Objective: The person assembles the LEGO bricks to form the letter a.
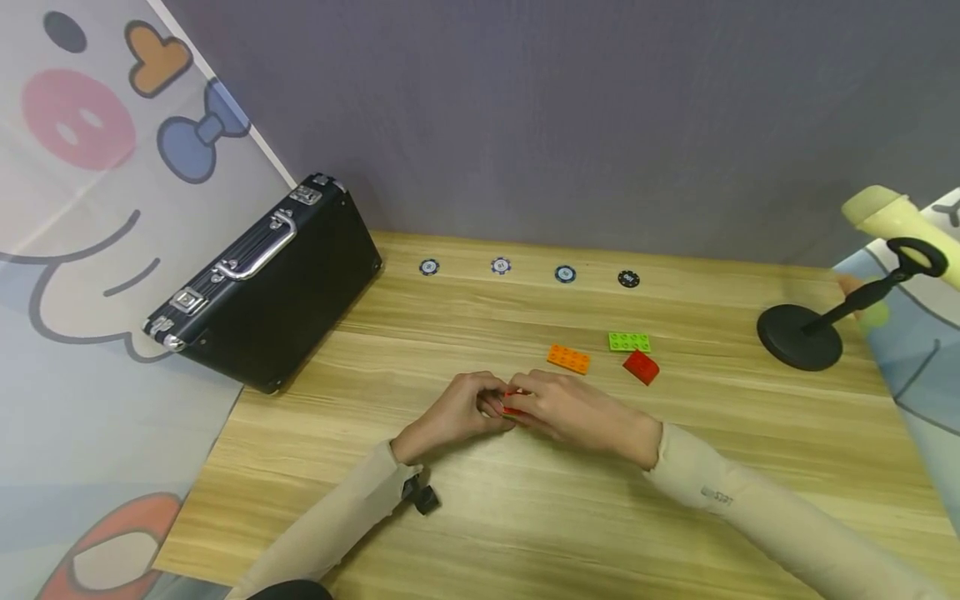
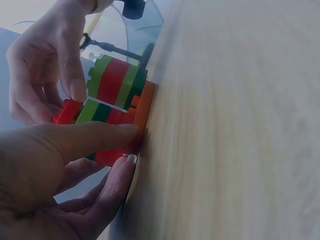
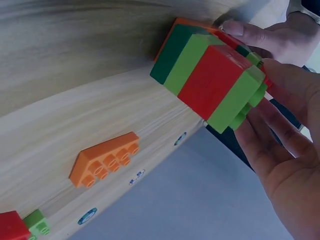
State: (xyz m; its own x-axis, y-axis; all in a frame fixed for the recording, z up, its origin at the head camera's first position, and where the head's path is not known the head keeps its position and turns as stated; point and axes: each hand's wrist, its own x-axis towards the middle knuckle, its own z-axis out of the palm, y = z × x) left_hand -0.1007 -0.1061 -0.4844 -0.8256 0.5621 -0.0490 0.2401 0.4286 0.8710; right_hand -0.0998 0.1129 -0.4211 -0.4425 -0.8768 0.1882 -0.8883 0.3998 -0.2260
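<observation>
Between both hands stands a stack of toy building bricks (image 2: 116, 84), with an orange base brick (image 2: 145, 107) low against the table. Red, light green and dark green layers form two columns side by side. My left hand (image 1: 459, 419) grips the nearer column low down, thumb on one side and fingers on the other, as the left wrist view shows. At the top of that column my right hand (image 1: 573, 410) pinches a small red brick (image 2: 67, 112). From above, the hands hide most of the stack.
Beyond the hands lie a loose orange brick (image 1: 568, 359), a lime green brick (image 1: 628, 342) and a red brick (image 1: 642, 367). Several poker chips (image 1: 501, 266) line the back edge. A black case (image 1: 277, 283) stands left, a microphone stand (image 1: 801, 337) right.
</observation>
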